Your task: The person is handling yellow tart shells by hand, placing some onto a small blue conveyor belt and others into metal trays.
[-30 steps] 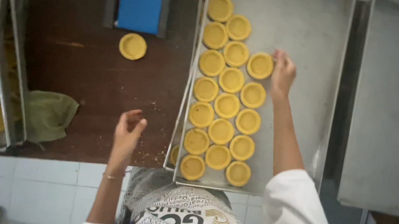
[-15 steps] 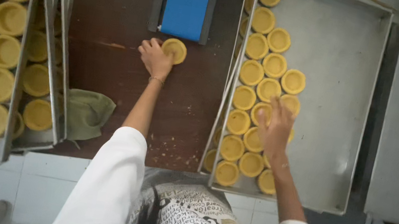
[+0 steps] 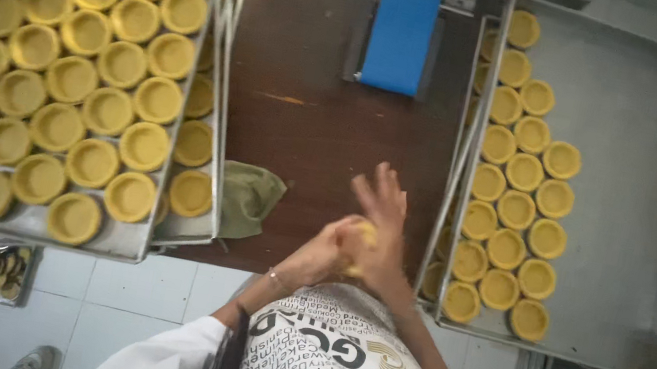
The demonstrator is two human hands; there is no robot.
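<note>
Right now a yellow tart shell (image 3: 360, 242) sits between both hands, low over the near edge of the brown tabletop (image 3: 306, 108). The left hand (image 3: 326, 247) curls around it from below; the picture is blurred, so I cannot tell how firm the hold is. The right hand (image 3: 382, 212) presses on it with fingers spread. Just left lies a green cloth (image 3: 247, 197). Beyond it, a metal tray (image 3: 116, 242) is full of shells. On the right, another tray (image 3: 627, 174) holds 3 columns of shells (image 3: 513, 208). A blue block (image 3: 405, 22) stands at the far edge.
</note>
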